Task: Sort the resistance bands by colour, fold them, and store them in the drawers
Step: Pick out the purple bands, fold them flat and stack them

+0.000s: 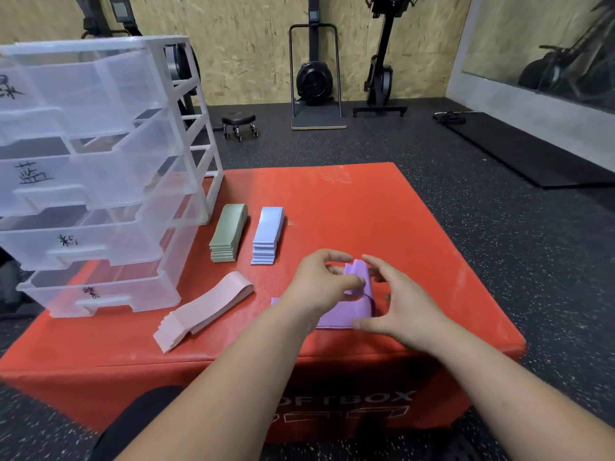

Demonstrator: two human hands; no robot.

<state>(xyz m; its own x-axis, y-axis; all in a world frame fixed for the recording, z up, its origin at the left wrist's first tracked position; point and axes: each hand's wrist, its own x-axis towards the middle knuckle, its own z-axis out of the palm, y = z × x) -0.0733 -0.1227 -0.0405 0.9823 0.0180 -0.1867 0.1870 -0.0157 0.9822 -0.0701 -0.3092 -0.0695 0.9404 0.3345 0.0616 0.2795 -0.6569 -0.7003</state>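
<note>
Purple resistance bands [349,311] lie in a pile near the front of the red soft box [382,211]. My left hand [319,281] pinches the raised end of the top purple band. My right hand [399,307] is spread over the pile's right side, fingers touching the same band. A green stack [229,232] and a light blue stack [268,234] lie side by side, folded flat, behind the pile. A pink stack [203,311] lies at an angle to the left. The clear plastic drawer unit [96,181] stands on the box's left side, its labelled drawers pulled out.
Gym machines [316,78] stand against the wooden back wall, with a small wheeled stool [239,124] on the speckled floor. A black mat [532,154] lies at the right. My dark-clothed knee [139,424] is at the bottom left.
</note>
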